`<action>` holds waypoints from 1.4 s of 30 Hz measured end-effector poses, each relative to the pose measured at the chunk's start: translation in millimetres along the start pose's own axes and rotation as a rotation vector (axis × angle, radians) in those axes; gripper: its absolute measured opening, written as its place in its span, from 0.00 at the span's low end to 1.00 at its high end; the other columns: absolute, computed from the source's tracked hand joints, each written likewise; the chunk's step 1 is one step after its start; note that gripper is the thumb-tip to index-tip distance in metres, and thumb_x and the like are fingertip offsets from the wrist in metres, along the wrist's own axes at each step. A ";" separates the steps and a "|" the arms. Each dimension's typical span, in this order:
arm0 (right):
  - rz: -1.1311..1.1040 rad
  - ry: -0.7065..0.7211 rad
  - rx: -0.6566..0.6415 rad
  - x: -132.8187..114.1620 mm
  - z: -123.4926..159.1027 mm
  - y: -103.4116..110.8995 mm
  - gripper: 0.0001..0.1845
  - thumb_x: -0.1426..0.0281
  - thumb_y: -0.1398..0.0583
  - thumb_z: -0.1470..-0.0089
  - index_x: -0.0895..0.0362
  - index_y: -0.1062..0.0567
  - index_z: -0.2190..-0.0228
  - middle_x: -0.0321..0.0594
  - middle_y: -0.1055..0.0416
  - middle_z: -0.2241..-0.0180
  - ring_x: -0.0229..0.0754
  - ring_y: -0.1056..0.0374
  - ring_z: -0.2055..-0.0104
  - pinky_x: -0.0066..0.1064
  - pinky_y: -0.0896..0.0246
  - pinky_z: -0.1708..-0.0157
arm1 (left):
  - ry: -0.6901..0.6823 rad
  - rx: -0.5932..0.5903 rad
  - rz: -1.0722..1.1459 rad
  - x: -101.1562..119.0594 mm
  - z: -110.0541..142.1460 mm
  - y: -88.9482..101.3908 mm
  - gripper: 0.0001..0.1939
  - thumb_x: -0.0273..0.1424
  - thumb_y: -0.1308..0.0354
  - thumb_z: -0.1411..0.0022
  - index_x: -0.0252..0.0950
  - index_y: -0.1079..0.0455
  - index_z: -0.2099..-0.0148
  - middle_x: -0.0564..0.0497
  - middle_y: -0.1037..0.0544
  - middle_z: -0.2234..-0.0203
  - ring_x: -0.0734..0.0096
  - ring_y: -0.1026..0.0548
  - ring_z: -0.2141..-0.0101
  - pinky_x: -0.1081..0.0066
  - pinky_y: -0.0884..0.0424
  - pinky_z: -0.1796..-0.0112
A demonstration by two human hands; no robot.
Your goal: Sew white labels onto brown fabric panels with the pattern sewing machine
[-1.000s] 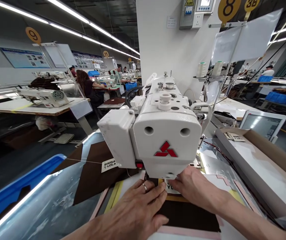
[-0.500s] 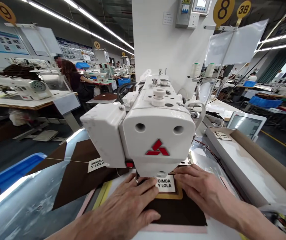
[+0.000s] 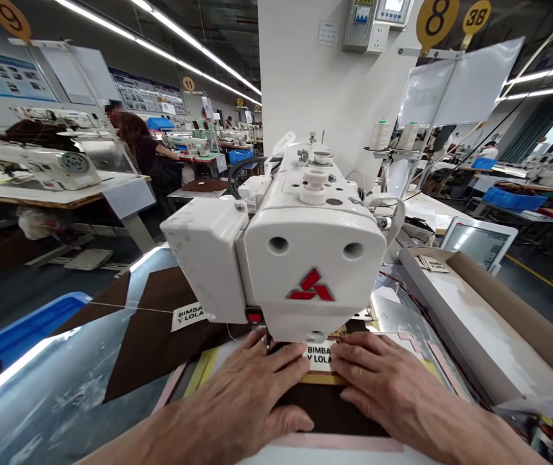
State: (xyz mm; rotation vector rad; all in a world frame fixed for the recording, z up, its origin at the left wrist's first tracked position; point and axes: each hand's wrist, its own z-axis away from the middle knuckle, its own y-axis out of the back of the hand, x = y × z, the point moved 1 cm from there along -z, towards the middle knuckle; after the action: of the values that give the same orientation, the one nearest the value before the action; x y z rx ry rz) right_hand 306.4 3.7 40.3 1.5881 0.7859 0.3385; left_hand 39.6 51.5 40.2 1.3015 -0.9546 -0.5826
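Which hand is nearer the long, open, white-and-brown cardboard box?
Right. The right hand lies left of the box, at the right edge of the white rectangular BIMBA Y LOLA label; the left hand is farther left, at that label's left edge.

Head-worn cam is looking forward and down from close above bare left hand (image 3: pixel 242 394) and bare right hand (image 3: pixel 397 381), facing glossy white boxy sewing machine (image 3: pixel 312 248) head-on.

Shiny table (image 3: pixel 58 394) here, brown cloth (image 3: pixel 143 349) draped across the left edge, white sewing machine (image 3: pixel 312 248) mid-table, pale board (image 3: pixel 334 457) toward the near edge, long open box (image 3: pixel 470 310) over by the right edge.
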 end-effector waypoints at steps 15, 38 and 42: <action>-0.044 0.003 0.011 1.1 -0.9 4.8 0.13 0.64 0.42 0.28 0.49 0.23 0.46 0.39 0.26 0.43 0.48 0.32 0.42 0.44 0.35 0.40 | -0.014 0.003 0.023 2.1 -1.1 6.5 0.26 0.38 0.31 0.32 0.46 0.31 0.36 0.51 0.28 0.36 0.42 0.27 0.40 0.43 0.38 0.37; -0.061 -0.024 -0.182 -8.5 -30.9 -9.6 0.23 0.59 0.44 0.28 0.51 0.29 0.37 0.39 0.29 0.38 0.55 0.37 0.38 0.54 0.42 0.36 | -0.087 0.062 0.060 -12.0 1.4 16.8 0.24 0.41 0.34 0.29 0.43 0.30 0.35 0.54 0.25 0.38 0.57 0.24 0.44 0.62 0.33 0.39; -0.085 -0.024 -0.168 -8.0 -30.7 -8.8 0.23 0.58 0.43 0.28 0.49 0.30 0.37 0.36 0.30 0.37 0.54 0.37 0.38 0.53 0.43 0.36 | -0.057 0.022 0.078 -10.9 -1.6 19.7 0.19 0.41 0.31 0.32 0.45 0.26 0.42 0.56 0.22 0.43 0.55 0.24 0.45 0.62 0.33 0.42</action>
State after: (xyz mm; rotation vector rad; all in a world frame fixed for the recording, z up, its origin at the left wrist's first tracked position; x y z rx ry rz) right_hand 278.8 21.6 39.4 1.3951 0.7834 0.3150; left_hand 32.4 65.4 56.5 1.2669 -1.0568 -0.5526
